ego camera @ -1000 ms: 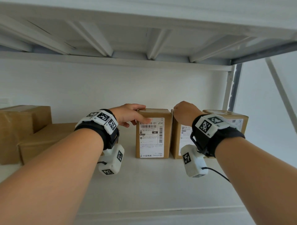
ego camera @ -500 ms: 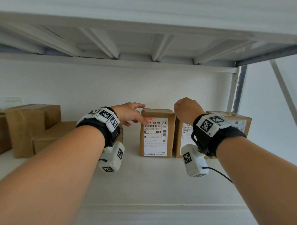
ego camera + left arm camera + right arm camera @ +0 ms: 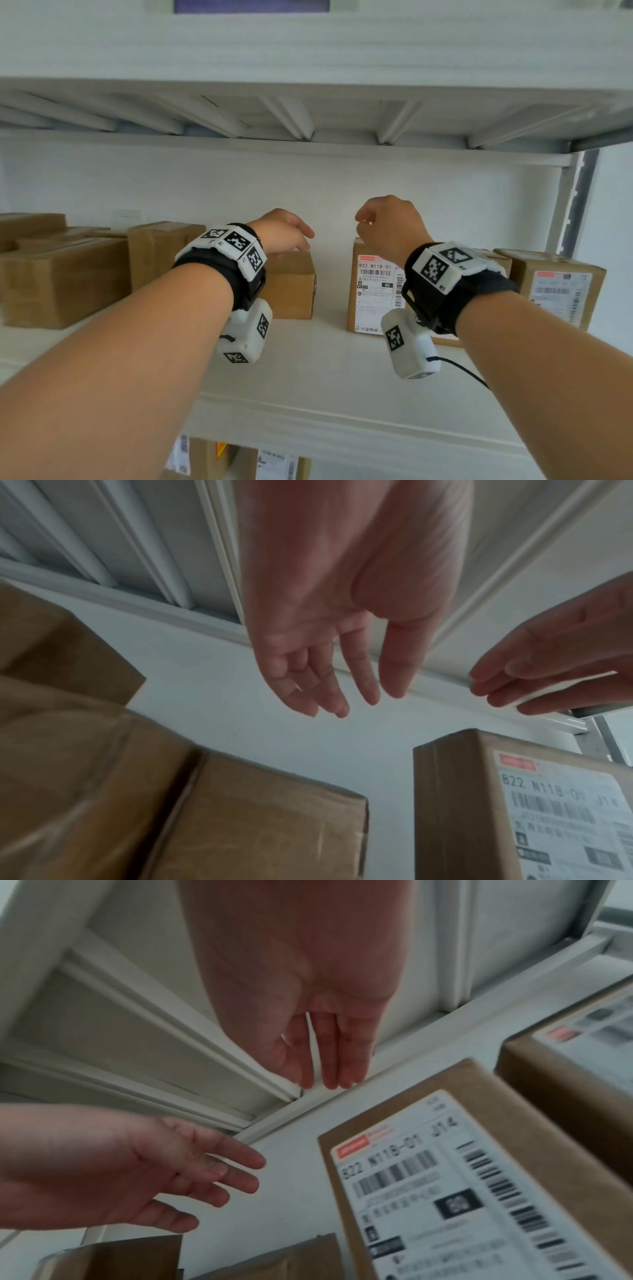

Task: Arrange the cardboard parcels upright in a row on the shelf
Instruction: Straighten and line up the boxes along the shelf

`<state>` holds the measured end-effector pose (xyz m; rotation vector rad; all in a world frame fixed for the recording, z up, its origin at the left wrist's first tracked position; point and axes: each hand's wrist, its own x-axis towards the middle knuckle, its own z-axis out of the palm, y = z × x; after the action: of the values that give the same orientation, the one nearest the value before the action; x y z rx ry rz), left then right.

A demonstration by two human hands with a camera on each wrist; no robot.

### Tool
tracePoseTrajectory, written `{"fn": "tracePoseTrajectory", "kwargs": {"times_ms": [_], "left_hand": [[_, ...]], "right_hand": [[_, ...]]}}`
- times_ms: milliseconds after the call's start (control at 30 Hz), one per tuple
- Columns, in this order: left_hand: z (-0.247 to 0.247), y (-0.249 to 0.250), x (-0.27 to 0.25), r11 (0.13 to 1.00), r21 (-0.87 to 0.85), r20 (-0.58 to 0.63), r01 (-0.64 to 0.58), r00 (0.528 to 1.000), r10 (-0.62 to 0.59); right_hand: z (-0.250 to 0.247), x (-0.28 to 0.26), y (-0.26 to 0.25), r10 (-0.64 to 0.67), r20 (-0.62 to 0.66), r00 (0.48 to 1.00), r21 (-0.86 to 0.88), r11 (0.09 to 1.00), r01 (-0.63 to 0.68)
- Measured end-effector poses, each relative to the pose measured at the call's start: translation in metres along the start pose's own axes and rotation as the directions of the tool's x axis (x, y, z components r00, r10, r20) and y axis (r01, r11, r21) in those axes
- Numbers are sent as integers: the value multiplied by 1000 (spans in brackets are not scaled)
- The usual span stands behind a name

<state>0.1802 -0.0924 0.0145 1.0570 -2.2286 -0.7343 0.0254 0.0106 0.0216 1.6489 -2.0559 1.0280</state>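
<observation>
- Left hand [image 3: 281,231]: raised over the shelf [image 3: 308,363], above the plain cardboard box [image 3: 291,286]; in the left wrist view its fingers [image 3: 329,685] hang straight and slightly spread, touching nothing and holding nothing.
- Right hand [image 3: 390,222]: raised above the top left corner of the labelled parcel [image 3: 373,291]; in the right wrist view its fingers [image 3: 329,1053] point down, relaxed and close together, clear of the parcel and holding nothing.
- Labelled parcel: stands upright on the shelf, right of centre, its white shipping label [image 3: 376,294] facing forward with the print "822 N118-01"; the right wrist and its strapped camera unit [image 3: 411,342] cover its right half in the head view.
- Right-hand parcel [image 3: 561,291]: also upright with a label facing forward, near the grey shelf upright [image 3: 575,202]; whether another parcel stands between it and the labelled parcel cannot be told behind the wrist.
- Plain cardboard box: sits left of the labelled parcel, with a bare strip of shelf between them; the left wrist partly hides it.
- Left group of boxes [image 3: 65,281]: several brown cartons, low and lying flat, with a taller box [image 3: 157,250] standing behind them.
- Shelf above [image 3: 308,113]: ribbed white underside close over both hands.
- Lower shelf: more labelled parcels [image 3: 274,462] show below the shelf's front edge.
</observation>
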Motion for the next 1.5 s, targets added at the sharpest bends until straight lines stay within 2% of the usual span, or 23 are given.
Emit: {"fn": "tracePoseTrajectory", "kwargs": {"times_ms": [233, 400, 500, 600, 700, 900, 1033, 1233, 1500], "left_hand": [[-25, -29, -15, 998, 31, -83, 59, 995, -56], [-46, -64, -14, 995, 80, -70, 60, 996, -54], [-61, -82, -8, 994, 107, -11, 37, 999, -36], [-73, -97, 0, 987, 159, 114, -8, 993, -10], [-79, -109, 6, 979, 202, 248, -37, 969, -14], [-86, -121, 13, 967, 230, 384, -105, 923, 9], [-87, -123, 14, 961, 242, 392, -131, 919, 27], [-88, -123, 15, 964, 238, 393, -121, 920, 18], [-87, -120, 17, 959, 270, 383, -91, 924, -21]], "right_hand": [[29, -2, -31, -44, 81, 996, 44, 998, 40], [62, 0, -56, 3, 180, 984, -38, 999, 4], [80, 4, -74, 44, 211, 977, -76, 997, -28], [96, 9, -92, 102, 249, 963, -108, 991, -77], [111, 13, -104, 177, 273, 946, -122, 981, -148], [134, 17, -114, 340, 286, 896, -273, 925, -263], [143, 20, -114, 411, 295, 863, -362, 883, -297], [152, 27, -111, 450, 331, 829, -403, 862, -307], [153, 29, -99, 436, 360, 825, -387, 874, -293]]}}
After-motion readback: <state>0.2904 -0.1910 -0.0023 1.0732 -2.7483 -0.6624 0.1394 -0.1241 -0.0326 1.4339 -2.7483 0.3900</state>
